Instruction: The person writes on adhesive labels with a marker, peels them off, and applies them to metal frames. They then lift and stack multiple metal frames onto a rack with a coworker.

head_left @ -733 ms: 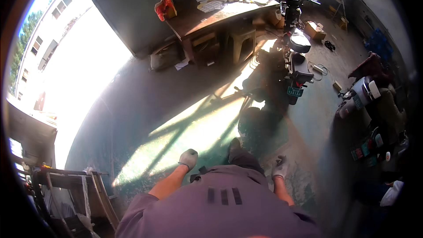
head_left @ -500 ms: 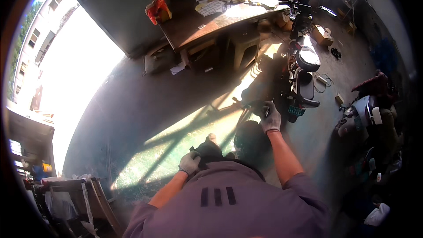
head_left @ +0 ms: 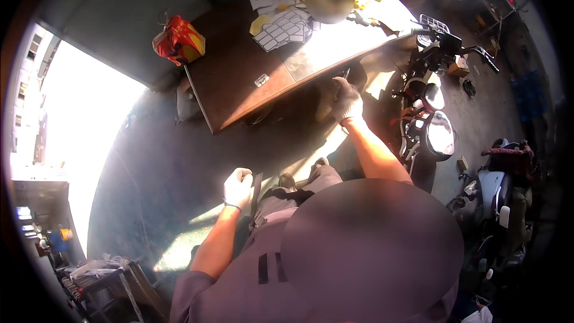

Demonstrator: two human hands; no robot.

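My right hand (head_left: 348, 101), in a pale work glove, is raised in front of the desk's near edge. Its fingers are closed around a slim dark tool (head_left: 346, 74), whose narrow tip sticks up past them; the exact kind is too small to tell. Lower and to the left, my gloved left hand (head_left: 238, 187) is curled into a fist above the floor. A dark strap (head_left: 256, 191) stands beside that fist, next to my thigh. Anything inside the fist is hidden.
Ahead stands a brown desk (head_left: 239, 93) with a red and yellow bag (head_left: 179, 40), a small white packet (head_left: 261, 80), papers (head_left: 281, 30) and cables. An electric scooter (head_left: 439, 131) is close on the right; another one (head_left: 493, 191) stands farther right. Stacked frames (head_left: 113, 281) lean at lower left.
The desk is nearer and the scooter has shifted back alongside me. My right hand has risen toward the desk edge with the slim tool. My left hand has come away from my waist.
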